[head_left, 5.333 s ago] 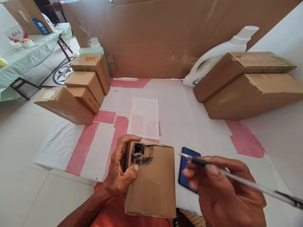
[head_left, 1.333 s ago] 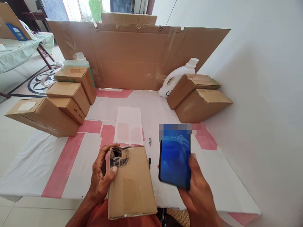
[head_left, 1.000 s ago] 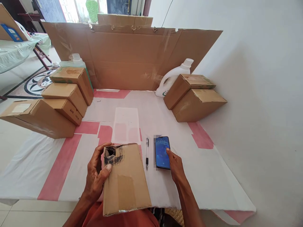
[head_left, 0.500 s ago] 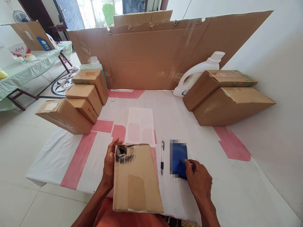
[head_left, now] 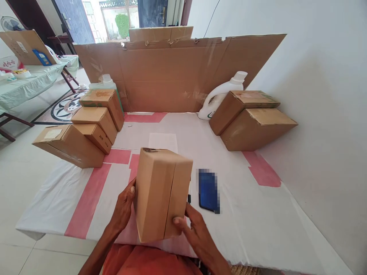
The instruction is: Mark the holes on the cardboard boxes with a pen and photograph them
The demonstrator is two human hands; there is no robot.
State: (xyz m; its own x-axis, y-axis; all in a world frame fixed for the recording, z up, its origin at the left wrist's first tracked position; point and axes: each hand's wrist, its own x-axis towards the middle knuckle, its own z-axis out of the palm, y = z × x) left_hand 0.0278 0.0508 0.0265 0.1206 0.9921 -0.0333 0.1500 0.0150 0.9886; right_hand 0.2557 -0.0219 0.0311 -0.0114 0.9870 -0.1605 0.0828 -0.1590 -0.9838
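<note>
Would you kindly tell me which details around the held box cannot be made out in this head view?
- Pen: only a tip shows beside the cardboard box, which covers the rest.
- Phone screen: blurred out, unreadable.
- Left hand fingers: behind the box.
- Right hand palm: turned away under the box.

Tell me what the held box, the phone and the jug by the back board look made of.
Box: brown corrugated cardboard, matte, folded edges, in both hands. Phone: likely glass front, glossy dark blue. Jug: probably white plastic, smooth, moulded handle and cap.
</note>
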